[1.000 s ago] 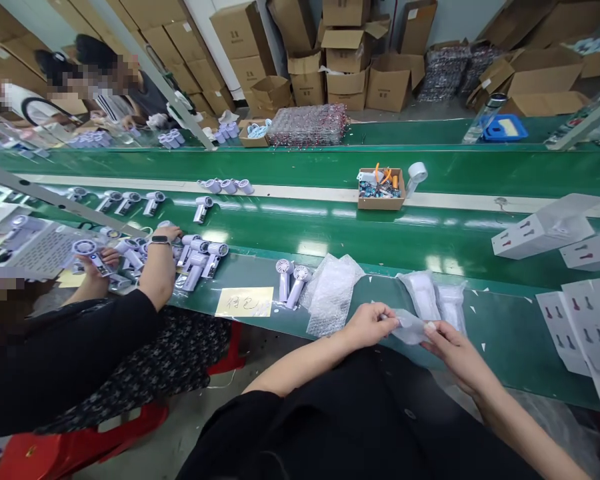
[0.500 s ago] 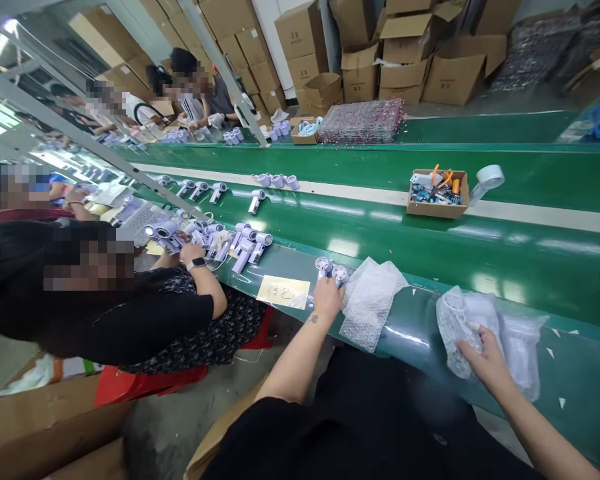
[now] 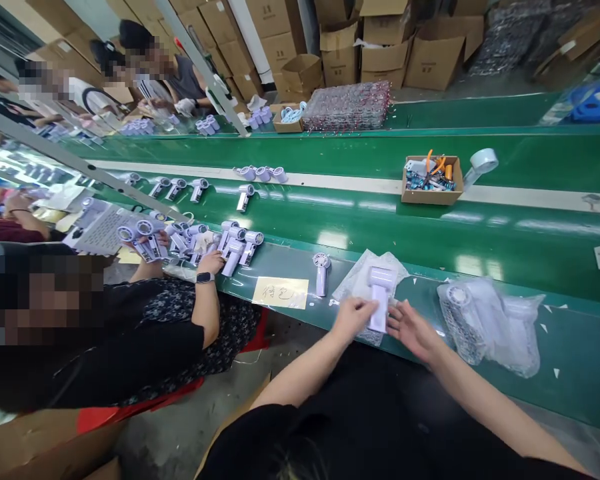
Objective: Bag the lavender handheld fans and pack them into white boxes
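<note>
A lilac handheld fan is gripped at its handle by my left hand, above a sheet of bubble wrap on the bench. My right hand is beside the handle with fingers spread; whether its fingertips touch the fan I cannot tell. Left of the wrap lies a second lilac fan, its round grille facing up. To the right, several bubble-wrapped fans lie together.
A handwritten yellow paper lies on the bench. Leftward, a co-worker's hand is at a pile of fans. On the green conveyor are more fans and a cardboard box of tools, with a tape roll beside it.
My left hand has brought one fan rightward over the bubble wrap, leaving the other fan lying on the bench. My right hand has let go of the wrapped fan and moved left.
</note>
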`<act>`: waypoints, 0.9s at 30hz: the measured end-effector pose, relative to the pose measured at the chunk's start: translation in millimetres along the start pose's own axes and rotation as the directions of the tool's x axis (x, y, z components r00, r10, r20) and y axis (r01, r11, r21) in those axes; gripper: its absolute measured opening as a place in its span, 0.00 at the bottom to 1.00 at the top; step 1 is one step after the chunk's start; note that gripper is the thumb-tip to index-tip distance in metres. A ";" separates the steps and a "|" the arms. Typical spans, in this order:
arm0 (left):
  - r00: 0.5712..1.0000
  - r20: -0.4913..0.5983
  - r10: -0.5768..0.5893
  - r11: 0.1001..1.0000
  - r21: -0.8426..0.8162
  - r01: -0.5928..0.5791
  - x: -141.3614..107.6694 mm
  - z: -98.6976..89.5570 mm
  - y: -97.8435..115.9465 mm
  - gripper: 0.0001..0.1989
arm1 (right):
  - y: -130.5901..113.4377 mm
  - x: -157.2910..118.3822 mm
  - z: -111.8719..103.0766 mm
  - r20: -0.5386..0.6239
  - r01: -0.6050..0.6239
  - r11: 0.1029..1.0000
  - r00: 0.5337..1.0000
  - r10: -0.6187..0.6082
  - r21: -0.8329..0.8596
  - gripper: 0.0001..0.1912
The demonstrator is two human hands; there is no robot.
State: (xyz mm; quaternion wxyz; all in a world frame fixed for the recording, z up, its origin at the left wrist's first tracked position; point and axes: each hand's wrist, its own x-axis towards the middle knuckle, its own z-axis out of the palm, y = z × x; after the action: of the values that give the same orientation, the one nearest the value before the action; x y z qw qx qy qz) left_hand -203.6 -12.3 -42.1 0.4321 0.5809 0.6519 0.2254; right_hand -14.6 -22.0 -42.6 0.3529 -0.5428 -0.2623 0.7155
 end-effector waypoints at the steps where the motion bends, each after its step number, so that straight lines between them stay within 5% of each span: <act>1: 0.989 0.087 0.120 0.993 -0.009 -0.119 -6.4 5.2 -0.7 0.22 | -1.6 2.0 8.6 0.021 -0.019 0.995 1.000 0.017 0.097 0.21; 4: 0.865 0.344 0.366 0.884 0.161 -0.438 -18.7 7.9 -20.9 0.21 | -3.5 0.0 6.1 -0.057 -0.032 0.960 0.997 0.050 0.279 0.17; 7: 0.764 0.554 0.331 0.711 0.386 -0.588 -19.7 0.5 -55.7 0.19 | -3.8 -12.1 -20.0 -0.136 -0.091 0.957 0.982 0.132 0.276 0.15; 9: 0.730 0.621 0.285 0.694 0.391 -0.604 -16.3 -2.3 -74.3 0.11 | -3.6 -23.7 -36.7 -0.131 -0.157 0.950 0.972 0.197 0.269 0.14; 11: 0.744 0.618 0.256 0.785 0.315 -0.532 -11.0 -1.1 -82.9 0.08 | -3.1 -37.1 -48.2 -0.100 -0.189 0.943 0.970 0.223 0.274 0.15; 14: 0.832 0.524 0.184 0.913 0.222 -0.342 -1.3 8.0 -74.4 0.08 | -1.8 -58.1 -55.0 -0.078 -0.200 0.925 0.968 0.237 0.322 0.18; 17: 0.879 0.451 0.156 0.941 0.202 -0.271 6.8 24.9 -46.4 0.11 | -2.2 -72.3 -49.9 -0.005 -0.250 0.902 0.963 0.269 0.351 0.19; 20: 0.903 0.408 0.134 0.990 -0.008 -0.143 8.8 44.0 -13.6 0.11 | -7.1 -72.3 -37.3 0.135 -0.283 0.906 0.958 0.252 0.314 0.23; 23: 0.919 0.393 0.014 0.937 -0.326 0.126 7.0 54.9 8.6 0.06 | -15.2 -64.2 -30.0 0.197 -0.246 0.931 0.961 0.196 0.271 0.22; 27: 0.929 0.347 -0.126 0.866 -0.418 0.273 6.4 50.6 23.8 0.07 | -20.2 -64.3 -38.2 0.126 -0.205 0.967 0.974 0.187 0.154 0.15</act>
State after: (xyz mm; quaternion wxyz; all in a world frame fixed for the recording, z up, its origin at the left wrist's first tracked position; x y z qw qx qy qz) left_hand -148.1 -11.4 -51.6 0.6746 0.4185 0.5617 0.2331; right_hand 36.9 -60.7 0.3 0.3092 -0.4944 -0.1661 0.7952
